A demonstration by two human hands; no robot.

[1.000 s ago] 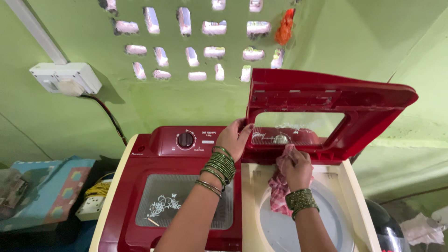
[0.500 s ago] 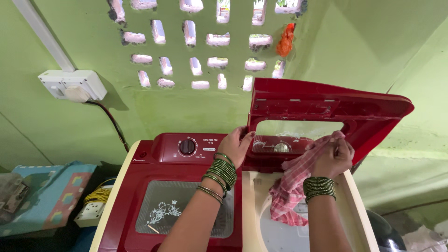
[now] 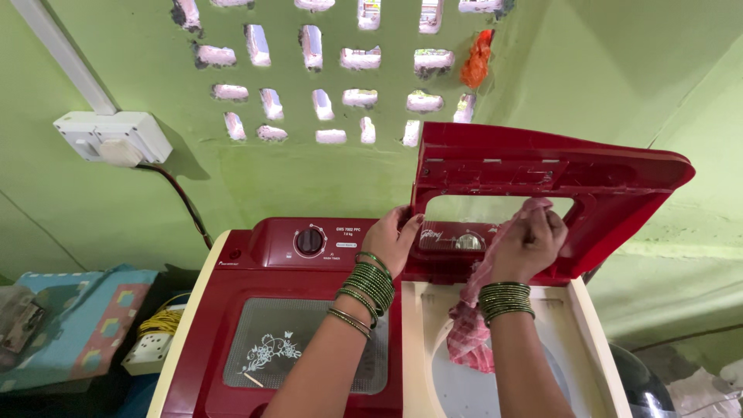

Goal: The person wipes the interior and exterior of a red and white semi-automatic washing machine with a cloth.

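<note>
Head view: the right hand (image 3: pixel 530 244) is clenched around a red checked cloth (image 3: pixel 472 329), which hangs lengthwise straight down into the washing machine (image 3: pixel 232 371). The left hand (image 3: pixel 393 241) grips the raised red lid (image 3: pixel 542 174) at its left edge.

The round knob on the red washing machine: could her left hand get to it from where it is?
Probably yes. The left hand rests on the raised lid's edge, right beside the knob, with only bare panel between them.

Two hands (image 3: pixel 395 241), one checked cloth (image 3: pixel 474 329), one washing machine (image 3: pixel 271 306), one raised lid (image 3: pixel 542 178)
</note>
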